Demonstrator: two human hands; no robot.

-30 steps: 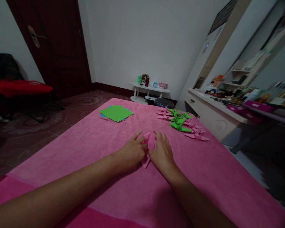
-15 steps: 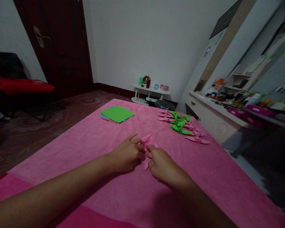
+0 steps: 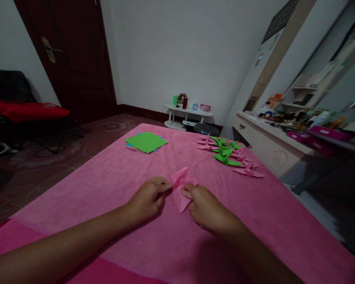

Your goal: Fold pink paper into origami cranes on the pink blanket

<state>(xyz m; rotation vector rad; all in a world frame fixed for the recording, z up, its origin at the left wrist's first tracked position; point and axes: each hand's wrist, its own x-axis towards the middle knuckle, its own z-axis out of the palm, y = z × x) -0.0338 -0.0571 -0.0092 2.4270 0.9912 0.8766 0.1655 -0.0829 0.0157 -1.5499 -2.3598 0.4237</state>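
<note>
A partly folded pink origami paper (image 3: pixel 182 202) lies on the pink cloth between my hands, its upper flap raised and creased. My right hand (image 3: pixel 205 205) pinches its right side, thumb and forefinger closed on the paper near the middle. At the paper's left edge, my left hand (image 3: pixel 150 197) has its fingers drawn together, with the fingertips at the edge. Farther off on the right lie several folded paper cranes, among them a green crane (image 3: pixel 225 157) and a pink crane (image 3: pixel 249 171). A stack of square paper (image 3: pixel 147 142), green on top, lies at the far left.
The pink cloth (image 3: pixel 112 221) covers the surface under my hands. Beyond its far edge stands a small white table (image 3: pixel 189 112) with small items. A cluttered dresser (image 3: pixel 272 138) is on the right, a red chair (image 3: pixel 26 112) on the left by the dark door (image 3: pixel 68 59).
My left hand has moved left, from over the paper to its edge, and its fingers have drawn together. More of the paper shows. My right hand stays on it. The view has shifted slightly.
</note>
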